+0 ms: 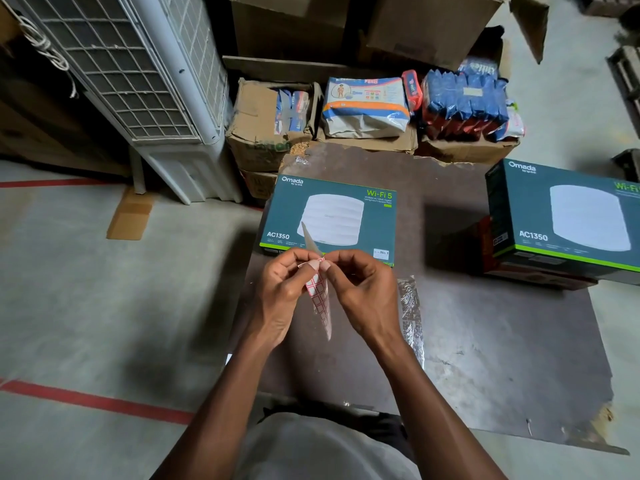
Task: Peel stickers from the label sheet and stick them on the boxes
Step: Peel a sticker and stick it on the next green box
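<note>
While both hands work above a dark board [485, 341], the left hand [282, 299] grips a label sheet [320, 299] with curled fingers, sheet hanging down between the wrists, bent lengthwise, its top end poking up past the knuckles. Sheet is thin, glossy, gridded with small red-bordered white rectangular stickers. Right hand [363, 296] has fingers curled, thumb and forefinger pinching the sheet's upper edge at a sticker [318, 260], right against the left thumb; whether the sticker is lifted cannot be told.

Just beyond the hands, a flat teal box [332, 216] lies on the board: "Omada by tp-link", "Wi-Fi 5" in green, "AC1350", a "No. 1" badge, picture of a round white device, green stripe along the near edge. A 2nd box [568, 220] with the same "Omada" and "AC1350" print sits well apart on the right, raised on something red and dark.

Crinkled clear plastic strip [410, 317] lies on the board near the right wrist. Behind: worn cardboard cartons [256, 133], blue and red plastic packs [464, 102], white metal grille unit [138, 74]. Concrete floor with red tape lines [97, 400].
</note>
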A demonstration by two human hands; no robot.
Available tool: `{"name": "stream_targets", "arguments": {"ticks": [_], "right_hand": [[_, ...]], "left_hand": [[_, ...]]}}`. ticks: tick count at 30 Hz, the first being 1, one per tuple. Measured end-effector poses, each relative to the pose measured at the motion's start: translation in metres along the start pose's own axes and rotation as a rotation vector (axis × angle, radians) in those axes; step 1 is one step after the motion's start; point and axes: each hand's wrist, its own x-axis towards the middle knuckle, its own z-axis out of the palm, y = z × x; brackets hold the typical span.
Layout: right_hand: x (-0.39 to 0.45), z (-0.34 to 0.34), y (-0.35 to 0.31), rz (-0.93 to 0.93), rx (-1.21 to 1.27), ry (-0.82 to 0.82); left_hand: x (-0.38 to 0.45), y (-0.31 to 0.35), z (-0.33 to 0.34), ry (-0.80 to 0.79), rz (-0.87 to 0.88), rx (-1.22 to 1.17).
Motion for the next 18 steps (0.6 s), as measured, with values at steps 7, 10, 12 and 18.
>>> {"name": "stream_targets", "arguments": {"ticks": [7,10,12,18], "right_hand": [[0.0,-0.004,-0.016,-0.033,-0.01,-0.003],[0.0,-0.01,-0.023,-0.1,-0.06,0.001],[0.0,-0.013,-0.028,-0.129,-0.088,-0.002],[0.003,-0.021,-0.033,-0.224,-0.184,-0.005]], "left_hand": [[-0.002,0.01,0.001,0.034,0.082,0.051],[-0.002,0.016,0.002,0.047,0.134,0.103],[-0.003,0.02,0.004,0.051,0.17,0.14],[-0.004,0.024,0.012,0.066,0.173,0.17]]}}
